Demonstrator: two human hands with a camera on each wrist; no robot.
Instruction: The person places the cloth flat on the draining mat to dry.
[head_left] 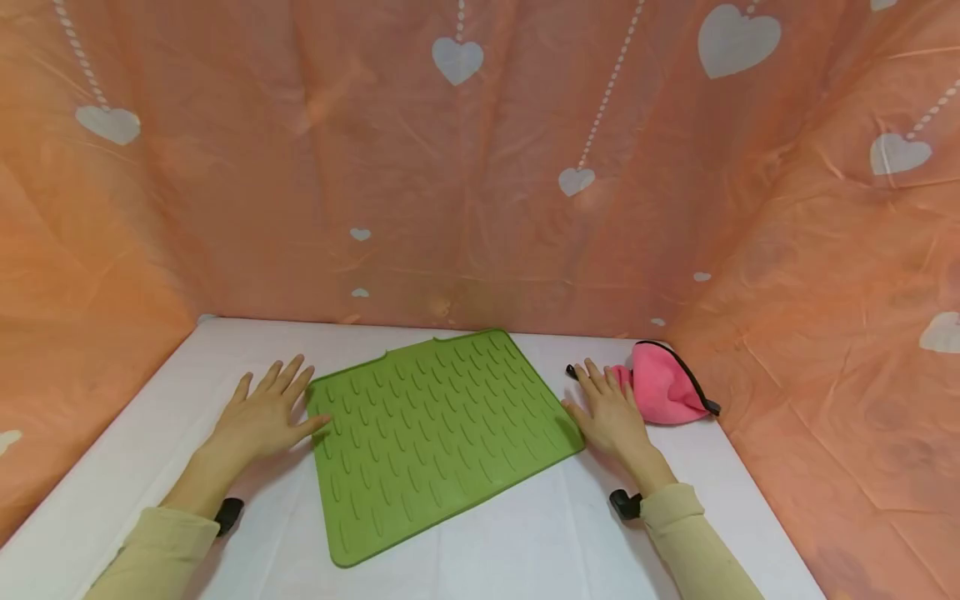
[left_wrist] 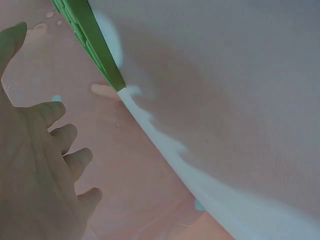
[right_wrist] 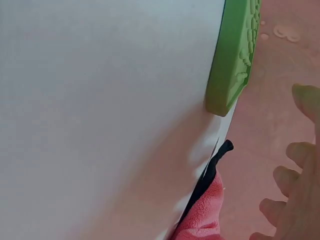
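Note:
A green ridged rubber mat (head_left: 442,433) with a raised rim lies slantwise on the white table (head_left: 495,542). My left hand (head_left: 258,421) hovers at its left side, fingers spread, the thumb overlapping the mat's edge in the head view. In the left wrist view the same hand (left_wrist: 40,160) shows its palm with nothing in it. My right hand (head_left: 611,417) is spread by the mat's right corner, its fingers overlapping a pink cloth item with black trim (head_left: 667,387). The right wrist view shows the fingers (right_wrist: 287,180) apart from that pink cloth (right_wrist: 205,215).
An orange curtain (head_left: 465,208) with white hearts hangs behind the table and along both sides. Black bands with small devices (head_left: 625,504) sit at both wrists, below beige sleeves (head_left: 697,533). The pink cloth lies near the table's right edge.

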